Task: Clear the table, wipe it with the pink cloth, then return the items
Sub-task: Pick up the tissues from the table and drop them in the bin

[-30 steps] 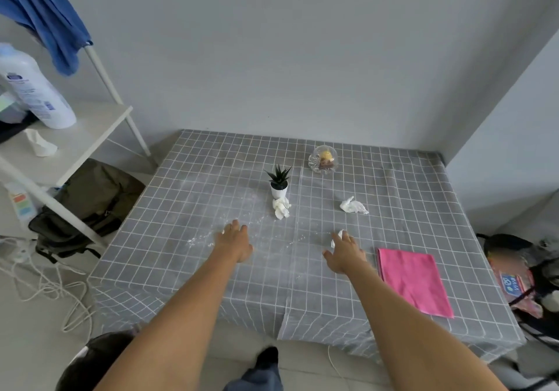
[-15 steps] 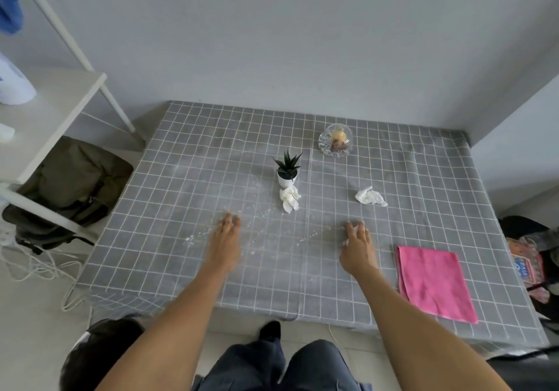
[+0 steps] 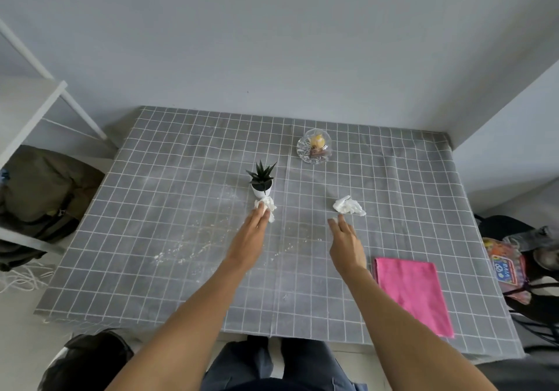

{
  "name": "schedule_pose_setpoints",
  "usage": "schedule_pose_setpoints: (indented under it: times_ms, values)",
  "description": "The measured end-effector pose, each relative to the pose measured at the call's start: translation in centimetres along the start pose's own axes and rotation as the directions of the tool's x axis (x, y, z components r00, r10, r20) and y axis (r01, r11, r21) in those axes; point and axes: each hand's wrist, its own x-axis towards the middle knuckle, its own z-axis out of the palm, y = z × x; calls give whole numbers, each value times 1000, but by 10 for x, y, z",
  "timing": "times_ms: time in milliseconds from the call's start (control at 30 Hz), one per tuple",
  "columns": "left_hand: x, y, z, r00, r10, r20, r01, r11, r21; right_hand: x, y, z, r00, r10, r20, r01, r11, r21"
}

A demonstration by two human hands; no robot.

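A grey checked table point(image 3: 169, 209) carries a small potted succulent point(image 3: 262, 179), a glass bowl point(image 3: 314, 149) with something yellow inside, and two crumpled white tissues. My left hand point(image 3: 249, 239) reaches forward with straight fingers, its tips touching the tissue point(image 3: 267, 204) in front of the pot. My right hand point(image 3: 346, 244) is stretched out with straight fingers, its tips just short of the second tissue point(image 3: 348, 205); a small white scrap shows at its fingertips. The folded pink cloth point(image 3: 413, 291) lies flat at the right, beside my right forearm. White crumbs are scattered over the tabletop.
A white shelf point(image 3: 27, 103) stands at the left with a dark green bag point(image 3: 42, 188) under it. White cables point(image 3: 18, 278) lie on the floor. Dark bags and a colourful pouch point(image 3: 505, 266) sit at the table's right. The wall lies behind the table.
Both hands have moved forward from the middle of the table toward the two tissues. The left hand now touches the tissue by the pot. The view has shifted closer.
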Motion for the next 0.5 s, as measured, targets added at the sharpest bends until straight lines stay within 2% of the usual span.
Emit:
schedule_pose_setpoints:
  times_ms: [133,267,500]
  values:
    - [22,15,2,998,51,21,-53,996,72,26,13,-17,998,-41,-45,42,999,25]
    - [39,21,7,1000,-21,1,21,994,109,50,25,-27,998,-28,-54,30,999,36]
    - [52,27,18,968,-216,128,170,940,297,71,38,-16,998,-59,16,59,998,4]
